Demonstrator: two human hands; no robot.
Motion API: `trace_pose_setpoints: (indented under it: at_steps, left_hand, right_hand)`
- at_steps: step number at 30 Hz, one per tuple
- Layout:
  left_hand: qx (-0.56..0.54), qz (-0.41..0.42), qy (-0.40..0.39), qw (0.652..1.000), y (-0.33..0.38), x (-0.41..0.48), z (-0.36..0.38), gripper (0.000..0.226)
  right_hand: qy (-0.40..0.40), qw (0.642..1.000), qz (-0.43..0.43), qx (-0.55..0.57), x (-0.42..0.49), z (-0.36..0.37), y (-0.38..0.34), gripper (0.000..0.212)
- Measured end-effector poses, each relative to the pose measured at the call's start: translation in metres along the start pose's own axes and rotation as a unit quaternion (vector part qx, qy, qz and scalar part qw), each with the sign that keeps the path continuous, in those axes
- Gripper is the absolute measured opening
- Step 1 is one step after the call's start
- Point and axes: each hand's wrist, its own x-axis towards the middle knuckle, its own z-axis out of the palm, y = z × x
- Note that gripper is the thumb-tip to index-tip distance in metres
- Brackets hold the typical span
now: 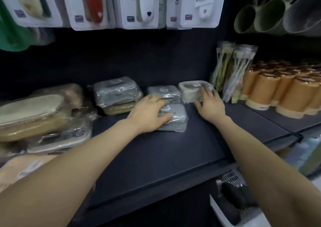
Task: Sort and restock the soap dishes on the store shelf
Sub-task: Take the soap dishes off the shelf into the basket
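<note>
Dark shelf (191,139), partly sorted. At left, wrapped beige dishes (34,119) lie jumbled. Left hand (147,112) curls over the front grey soap dish (175,120). Right hand (210,105), fingers spread flat, touches the white soap dish (189,91) behind. Judgement: most sorting remains.

The left hand (149,112) and right hand (211,105) are both bare; each forearm is bare along its whole visible length, widening toward the view's lower edge.
</note>
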Motion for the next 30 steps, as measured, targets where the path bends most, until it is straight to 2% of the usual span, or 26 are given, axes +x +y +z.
trace_pose_setpoints:
  at_steps: [4,7,9,12,14,15,16,17,19,20,21,24,27,30]
  left_hand:
    - [-0.022,0.014,-0.012,1.0,0.0,0.004,0.007,0.056]
    - [0.011,-0.001,-0.016,1.0,0.001,-0.001,0.005,0.06]
    - [0.043,-0.019,-0.034,0.998,0.005,-0.007,-0.001,0.063]
    - [0.1,-0.046,-0.057,0.992,0.014,-0.021,-0.014,0.074]
    - [0.127,-0.057,-0.068,0.988,0.022,-0.031,-0.021,0.081]
    - [0.122,-0.066,-0.083,0.987,0.026,-0.036,-0.024,0.084]
    - [0.1,-0.081,-0.105,0.986,0.03,-0.04,-0.026,0.087]
    - [0.067,-0.099,-0.129,0.984,0.033,-0.043,-0.028,0.089]
    - [0.001,-0.13,-0.157,0.979,0.034,-0.046,-0.026,0.094]
    - [-0.023,-0.139,-0.157,0.978,0.034,-0.047,-0.023,0.094]
    - [-0.041,-0.142,-0.146,0.978,0.033,-0.048,-0.02,0.093]
    - [-0.092,-0.142,-0.111,0.979,0.031,-0.05,-0.02,0.085]
    - [-0.165,-0.142,-0.065,0.974,0.03,-0.056,-0.032,0.082]
    - [-0.176,-0.116,-0.01,0.978,0.035,-0.072,-0.059,0.082]
  right_hand:
    - [0.003,1.0,0.002,-0.024,0.028,0.01,0.002,0.067]
    - [0.064,0.995,-0.003,-0.079,0.015,0.001,-0.001,0.061]
    - [0.064,0.988,-0.026,-0.139,0.0,-0.011,-0.005,0.051]
    - [0.165,0.972,-0.091,-0.143,-0.029,-0.032,-0.006,0.042]
    - [0.23,0.963,-0.111,-0.091,-0.049,-0.045,-0.004,0.05]
    - [0.2,0.973,-0.103,-0.062,-0.057,-0.053,-0.004,0.057]
    - [0.133,0.987,-0.077,-0.037,-0.063,-0.061,-0.005,0.066]
    - [0.029,0.998,-0.043,-0.025,-0.067,-0.068,-0.003,0.076]
    - [-0.168,0.985,-0.007,-0.048,-0.072,-0.08,0.004,0.089]
    - [-0.216,0.973,-0.011,-0.074,-0.074,-0.084,0.006,0.092]
    - [-0.223,0.97,-0.016,-0.09,-0.076,-0.085,0.007,0.089]
    - [-0.164,0.983,0.016,-0.082,-0.082,-0.088,0.006,0.073]
    - [-0.132,0.988,0.067,-0.054,-0.1,-0.095,0.0,0.076]
    - [-0.056,0.994,0.094,0.005,-0.13,-0.106,-0.013,0.074]
